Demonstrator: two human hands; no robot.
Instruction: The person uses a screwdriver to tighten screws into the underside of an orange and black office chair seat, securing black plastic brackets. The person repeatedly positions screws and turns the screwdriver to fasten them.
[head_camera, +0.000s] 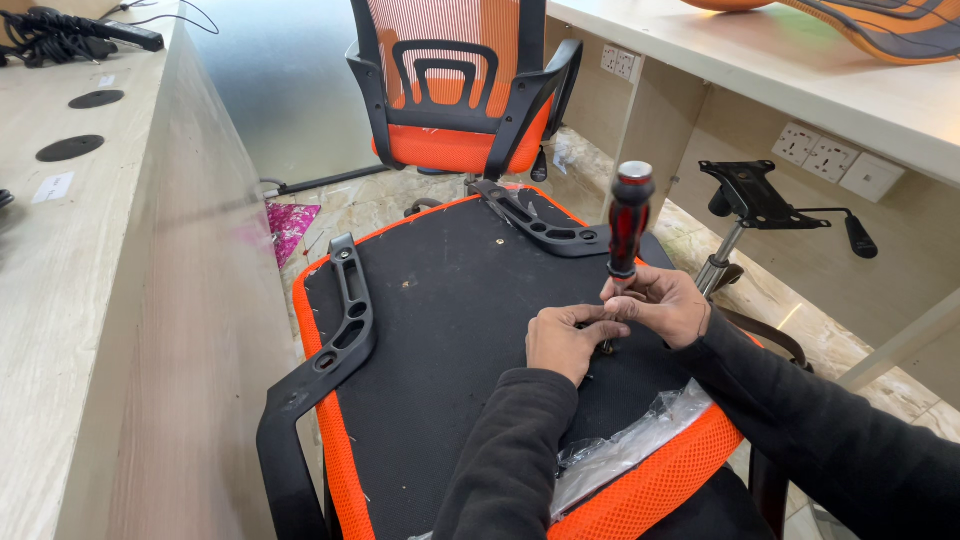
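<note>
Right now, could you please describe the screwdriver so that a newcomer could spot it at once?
Start at the upturned orange seat cushion with its black underside, in the middle of the view. Near its right edge the left hand and right hand meet, and the screwdriver stands upright between them. Its red-and-black handle with a silver cap sets it apart from the flat black armrests beside it.

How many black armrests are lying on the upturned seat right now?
2: one armrest along the seat's left edge, another armrest across its far right corner. More may be hidden behind the hands.

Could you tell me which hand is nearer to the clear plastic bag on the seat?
Left. The left hand is just above the plastic bag; the right hand lies farther up, at the screwdriver.
</note>
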